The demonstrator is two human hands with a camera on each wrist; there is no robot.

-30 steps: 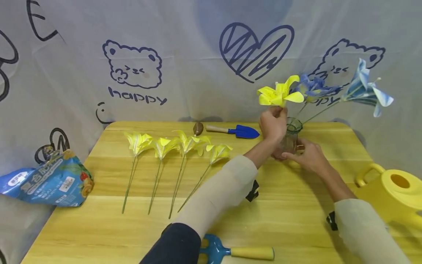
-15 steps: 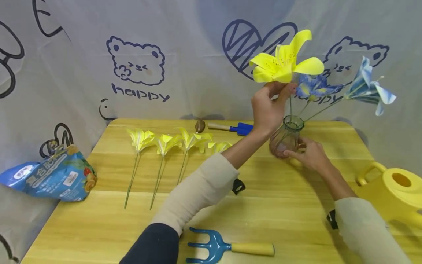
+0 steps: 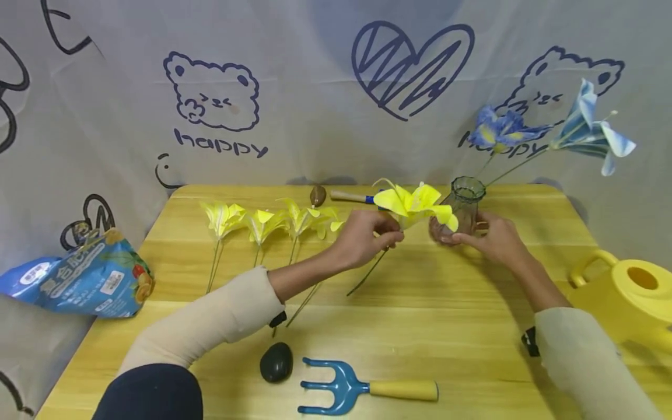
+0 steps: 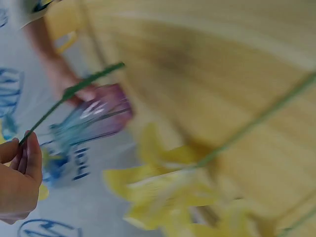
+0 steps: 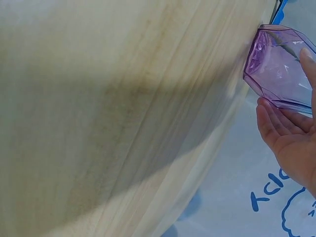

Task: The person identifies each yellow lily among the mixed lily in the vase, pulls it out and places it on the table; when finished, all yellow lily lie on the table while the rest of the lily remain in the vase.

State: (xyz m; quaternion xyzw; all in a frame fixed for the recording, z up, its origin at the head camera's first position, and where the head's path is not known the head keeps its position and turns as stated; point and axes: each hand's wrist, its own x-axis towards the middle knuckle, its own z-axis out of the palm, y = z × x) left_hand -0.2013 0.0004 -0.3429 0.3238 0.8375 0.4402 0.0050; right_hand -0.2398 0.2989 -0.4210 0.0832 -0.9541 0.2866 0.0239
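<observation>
My left hand (image 3: 367, 236) pinches an artificial yellow lily (image 3: 415, 204) by its stem just under the bloom, over the table left of the vase. In the left wrist view the green stem (image 4: 61, 101) slants out from the fingertips, across the vase in that view. My right hand (image 3: 496, 239) holds the see-through glass vase (image 3: 457, 210) low on its side, thumb and fingers around it; its body looks purple in the right wrist view. A blue-violet flower (image 3: 501, 131) and a pale blue lily (image 3: 590, 134) lean out of the vase to the right.
Several yellow lilies (image 3: 262, 224) lie in a row at left, partly behind the left arm. A brown oval object (image 3: 317, 196) and small trowel (image 3: 350, 196) lie behind. In front are a dark stone (image 3: 276, 363) and blue hand fork (image 3: 341, 387). A watering can (image 3: 630, 297) and blue bag (image 3: 91, 280) flank them.
My left hand raised the yellow lily above the vase, then brought it down and left, so its stem is now away from the vase. The right hand stayed on the vase.
</observation>
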